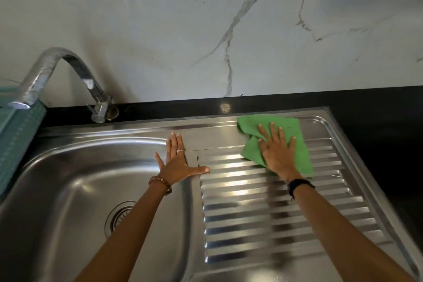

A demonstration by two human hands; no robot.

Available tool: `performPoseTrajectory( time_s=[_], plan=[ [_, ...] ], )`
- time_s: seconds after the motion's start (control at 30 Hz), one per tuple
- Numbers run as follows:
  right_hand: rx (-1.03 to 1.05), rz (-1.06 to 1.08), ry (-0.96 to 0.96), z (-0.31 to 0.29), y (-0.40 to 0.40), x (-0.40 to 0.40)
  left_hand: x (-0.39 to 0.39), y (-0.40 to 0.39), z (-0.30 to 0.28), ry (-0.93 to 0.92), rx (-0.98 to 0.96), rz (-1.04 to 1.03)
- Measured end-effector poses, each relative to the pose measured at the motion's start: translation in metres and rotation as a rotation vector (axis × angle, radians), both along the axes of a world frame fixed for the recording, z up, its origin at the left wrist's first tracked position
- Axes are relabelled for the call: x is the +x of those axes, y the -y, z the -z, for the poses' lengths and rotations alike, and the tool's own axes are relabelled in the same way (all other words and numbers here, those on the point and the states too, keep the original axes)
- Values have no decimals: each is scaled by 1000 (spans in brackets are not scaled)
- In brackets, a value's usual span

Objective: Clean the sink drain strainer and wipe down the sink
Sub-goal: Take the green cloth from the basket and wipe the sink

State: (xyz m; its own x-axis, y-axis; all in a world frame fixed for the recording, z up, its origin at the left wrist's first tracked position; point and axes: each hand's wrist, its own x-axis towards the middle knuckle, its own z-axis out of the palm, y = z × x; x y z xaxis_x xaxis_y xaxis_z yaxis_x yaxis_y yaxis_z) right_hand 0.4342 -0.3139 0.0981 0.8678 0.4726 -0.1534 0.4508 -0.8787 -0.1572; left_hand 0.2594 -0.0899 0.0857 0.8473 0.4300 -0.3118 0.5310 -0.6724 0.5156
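One stainless steel sink is sitting in a black counter, with one basin and one ribbed drainboard to the basin's right. The right hand is lying flat, fingers spread, pressing one green cloth onto the drainboard's far end. The left hand is resting open, fingers spread, on the rim between basin and drainboard. One drain strainer is sitting in the basin floor, partly hidden by the left forearm. One curved faucet is arching over the basin's far left corner.
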Motion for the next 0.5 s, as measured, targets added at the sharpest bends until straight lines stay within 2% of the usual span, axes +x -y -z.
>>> performPoseTrajectory(
  time_s=[0.07, 0.13, 0.33, 0.43, 0.5],
  plan=[
    [15, 105, -16, -1, -7, -4, 0, 0, 4, 13, -10, -2],
    [44, 109, 0, 0, -28, -21, 2, -1, 8, 4, -22, -8],
    [18, -155, 89, 6, -93, -67, 4, 2, 5, -36, -62, -15],
    [14, -306, 75, 2, -109, -82, -5, -15, -17, -51, -298, 66],
    [-7, -459, 82, 4, -114, -89, -17, -31, -34, 59, -554, 72]
  ],
)
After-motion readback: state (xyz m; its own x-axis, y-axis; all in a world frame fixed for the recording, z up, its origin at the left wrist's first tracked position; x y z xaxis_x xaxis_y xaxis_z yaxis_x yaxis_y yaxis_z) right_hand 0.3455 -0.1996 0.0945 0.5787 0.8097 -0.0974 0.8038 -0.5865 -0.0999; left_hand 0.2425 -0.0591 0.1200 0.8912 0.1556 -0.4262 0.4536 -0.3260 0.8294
